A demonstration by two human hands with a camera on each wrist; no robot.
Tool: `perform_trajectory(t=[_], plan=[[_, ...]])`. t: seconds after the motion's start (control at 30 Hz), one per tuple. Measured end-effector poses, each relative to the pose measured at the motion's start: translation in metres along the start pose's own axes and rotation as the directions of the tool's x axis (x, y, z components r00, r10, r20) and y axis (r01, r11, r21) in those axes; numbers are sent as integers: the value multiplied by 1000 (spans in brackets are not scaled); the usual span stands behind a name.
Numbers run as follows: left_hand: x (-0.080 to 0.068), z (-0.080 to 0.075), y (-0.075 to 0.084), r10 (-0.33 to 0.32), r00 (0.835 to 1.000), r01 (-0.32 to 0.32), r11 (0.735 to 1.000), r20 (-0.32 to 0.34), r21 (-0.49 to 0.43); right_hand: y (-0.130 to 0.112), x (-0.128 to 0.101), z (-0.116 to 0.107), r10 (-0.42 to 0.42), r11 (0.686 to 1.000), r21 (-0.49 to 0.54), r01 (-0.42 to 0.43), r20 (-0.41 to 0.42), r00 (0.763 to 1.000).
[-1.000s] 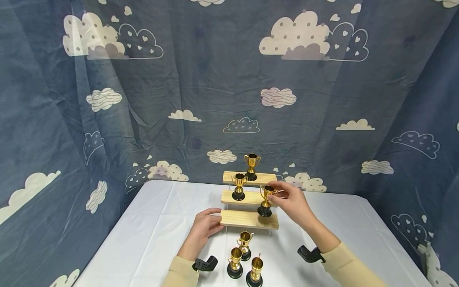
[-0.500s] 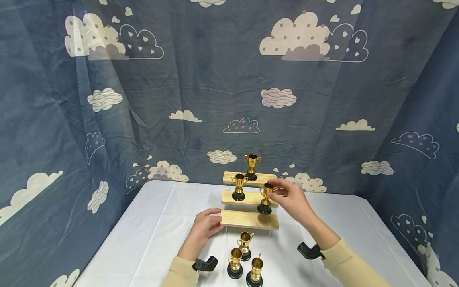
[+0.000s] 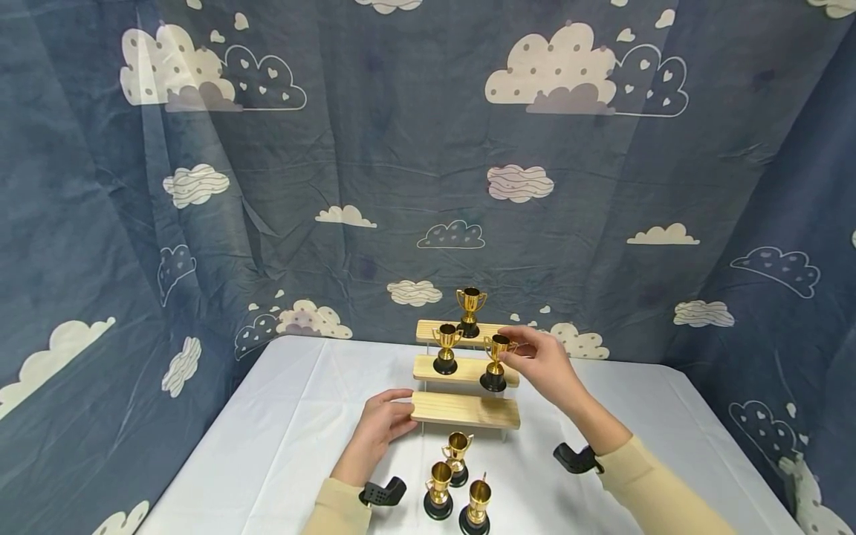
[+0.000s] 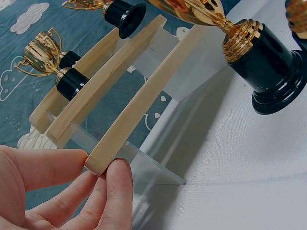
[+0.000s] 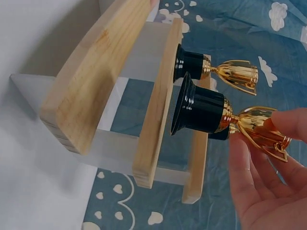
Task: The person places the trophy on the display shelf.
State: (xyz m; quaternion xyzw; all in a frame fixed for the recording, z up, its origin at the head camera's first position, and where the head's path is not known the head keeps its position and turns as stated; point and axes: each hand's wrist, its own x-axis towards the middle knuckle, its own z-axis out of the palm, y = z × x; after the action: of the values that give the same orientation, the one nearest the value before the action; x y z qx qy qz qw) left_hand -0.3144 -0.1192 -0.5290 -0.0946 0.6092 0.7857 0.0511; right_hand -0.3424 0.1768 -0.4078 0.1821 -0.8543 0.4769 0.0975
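Observation:
My right hand [image 3: 545, 368] pinches a small gold trophy cup [image 3: 494, 377] with a black base by its cup, near the handles. The held trophy is upright over the right end of the middle shelf [image 3: 470, 368]; in the right wrist view its black base [image 5: 204, 110] is close to that board. At the stand's left side, my left hand [image 3: 377, 427] grips the end of the lowest wooden shelf [image 4: 110, 148] between thumb and fingers. A second trophy [image 3: 446, 349] stands at the middle shelf's left, and another trophy [image 3: 471, 312] on the top shelf [image 3: 433, 331].
Three more gold trophies stand on the white tablecloth [image 3: 287, 438] in front of the stand: a rear one [image 3: 458, 473], a left one [image 3: 438, 505] and a right one [image 3: 476, 518]. Clear side panels [image 4: 153, 165] carry the shelves. A blue cloud-print curtain [image 3: 428, 186] hangs behind.
My right hand has moved the trophy slightly up and back, from in front of the middle shelf's right end to over it. My left hand keeps its grip on the lowest shelf.

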Motion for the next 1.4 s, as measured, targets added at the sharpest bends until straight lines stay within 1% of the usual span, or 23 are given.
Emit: perform_trajectory(t=[0.4,0.87,1.0,1.2,1.4], plan=[[3,-1,-2,-9,1000,9,1000,-17,11,3,10,1,23,1000,-8,-23,31,999],[2,-1,-3,-9,1000,9,1000,-14,9,9,19,1,40,997,-72,-36,50,998],[3,-1,-2,-5,1000,5,1000,-14,5,8,21,1,33,996,-83,-28,50,998],[4,-1,-3,-3,1000,3,1000,-16,0,8,24,2,29,997,-74,-25,54,998],[3,-1,-3,-5,1000,5,1000,-21,-1,15,25,3,39,997,-76,-34,66,997]])
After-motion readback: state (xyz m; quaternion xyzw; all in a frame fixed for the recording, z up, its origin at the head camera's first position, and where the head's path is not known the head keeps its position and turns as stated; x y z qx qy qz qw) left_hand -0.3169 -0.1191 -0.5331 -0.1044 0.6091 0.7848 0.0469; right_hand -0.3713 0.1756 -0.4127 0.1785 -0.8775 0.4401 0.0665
